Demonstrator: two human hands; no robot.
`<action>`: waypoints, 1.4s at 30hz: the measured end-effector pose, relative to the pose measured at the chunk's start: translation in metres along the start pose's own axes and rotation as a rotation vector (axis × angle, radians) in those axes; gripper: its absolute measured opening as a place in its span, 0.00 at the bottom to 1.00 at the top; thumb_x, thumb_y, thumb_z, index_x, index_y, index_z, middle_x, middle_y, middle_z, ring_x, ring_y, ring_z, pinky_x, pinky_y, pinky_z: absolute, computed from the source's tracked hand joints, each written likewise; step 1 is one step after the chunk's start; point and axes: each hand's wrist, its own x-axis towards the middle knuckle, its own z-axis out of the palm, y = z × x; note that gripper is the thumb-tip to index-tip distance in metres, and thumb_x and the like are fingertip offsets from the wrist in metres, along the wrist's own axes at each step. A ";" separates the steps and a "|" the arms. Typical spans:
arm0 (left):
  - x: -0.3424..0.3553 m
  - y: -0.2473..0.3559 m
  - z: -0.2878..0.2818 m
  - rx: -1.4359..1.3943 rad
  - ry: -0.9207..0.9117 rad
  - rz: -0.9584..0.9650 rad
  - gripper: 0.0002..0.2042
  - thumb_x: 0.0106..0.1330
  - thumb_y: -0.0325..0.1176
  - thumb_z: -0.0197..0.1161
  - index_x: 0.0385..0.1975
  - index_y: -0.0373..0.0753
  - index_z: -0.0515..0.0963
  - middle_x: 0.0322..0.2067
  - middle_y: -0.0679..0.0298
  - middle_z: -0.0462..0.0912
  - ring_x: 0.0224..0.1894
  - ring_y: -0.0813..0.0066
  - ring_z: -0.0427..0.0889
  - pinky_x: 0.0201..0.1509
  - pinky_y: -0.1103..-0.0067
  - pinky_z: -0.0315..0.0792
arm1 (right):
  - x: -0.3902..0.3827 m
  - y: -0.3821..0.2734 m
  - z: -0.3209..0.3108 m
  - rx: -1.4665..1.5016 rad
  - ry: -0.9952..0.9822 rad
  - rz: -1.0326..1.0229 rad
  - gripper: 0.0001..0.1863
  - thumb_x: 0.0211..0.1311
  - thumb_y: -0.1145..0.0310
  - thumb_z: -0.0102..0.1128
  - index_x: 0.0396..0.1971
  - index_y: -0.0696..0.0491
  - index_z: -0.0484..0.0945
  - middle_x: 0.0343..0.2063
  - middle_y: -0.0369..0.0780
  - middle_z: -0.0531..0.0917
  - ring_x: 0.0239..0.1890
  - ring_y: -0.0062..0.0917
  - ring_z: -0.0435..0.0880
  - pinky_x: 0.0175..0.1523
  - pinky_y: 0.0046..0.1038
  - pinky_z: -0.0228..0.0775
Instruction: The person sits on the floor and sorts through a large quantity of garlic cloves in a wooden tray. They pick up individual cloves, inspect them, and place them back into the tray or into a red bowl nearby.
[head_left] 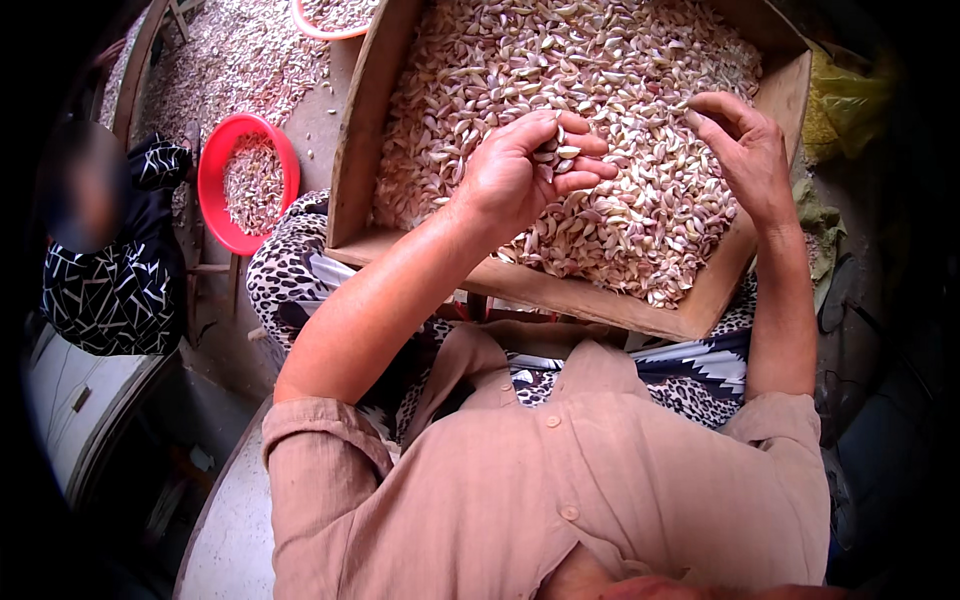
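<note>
Shallow square wooden tray (365,140) — rests tilted across the person's lap, one corner toward the body, heaped with loose pinkish-white garlic cloves (620,150). The raised walls keep the heap from sliding off; the near corner holds the deepest drift.

Left hand (520,175) — raised above the heap, palm turned up, fingers curled around a small clutch of cloves (560,150) pinched between thumb and fingertips, apparently held up for a closer look.

Right hand (745,150) — hovering over the tray's right side, fingers loosely bent, thumb and forefinger narrowly apart; nothing visibly held, fingertips just above the cloves.

Round red plastic basin (215,175) — on the ground to the left, well apart from the tray, partly filled with cloves; within a sideways reach, it seems.

Second pale-rimmed basin (305,25) — at the top edge, mostly cut off.

Another person in a black-and-white patterned garment (120,290) — seated far left.

Open room — a strip of bare ground between tray and red basin; the right side is crowded by yellow-green sacking (845,100).
</note>
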 end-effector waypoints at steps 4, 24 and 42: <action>-0.004 -0.001 0.008 0.055 0.019 -0.044 0.16 0.80 0.35 0.43 0.50 0.30 0.74 0.31 0.58 0.81 0.27 0.70 0.80 0.31 0.80 0.77 | 0.001 -0.013 0.026 0.321 -0.186 -0.074 0.06 0.64 0.76 0.65 0.40 0.58 0.86 0.34 0.32 0.86 0.38 0.13 0.80 0.43 0.18 0.73; -0.015 -0.013 0.012 0.058 -0.083 -0.157 0.14 0.81 0.42 0.44 0.51 0.39 0.72 0.20 0.73 0.63 0.18 0.83 0.59 0.19 0.86 0.58 | -0.009 -0.030 0.061 0.474 -0.509 -0.057 0.07 0.67 0.73 0.63 0.41 0.59 0.85 0.32 0.32 0.85 0.37 0.14 0.82 0.43 0.19 0.75; -0.015 -0.005 0.008 0.310 0.246 -0.072 0.15 0.81 0.41 0.44 0.34 0.40 0.71 0.22 0.68 0.69 0.23 0.79 0.68 0.25 0.83 0.68 | -0.016 -0.017 0.058 0.424 -0.394 0.243 0.07 0.70 0.69 0.61 0.33 0.55 0.81 0.24 0.29 0.80 0.26 0.10 0.75 0.32 0.16 0.68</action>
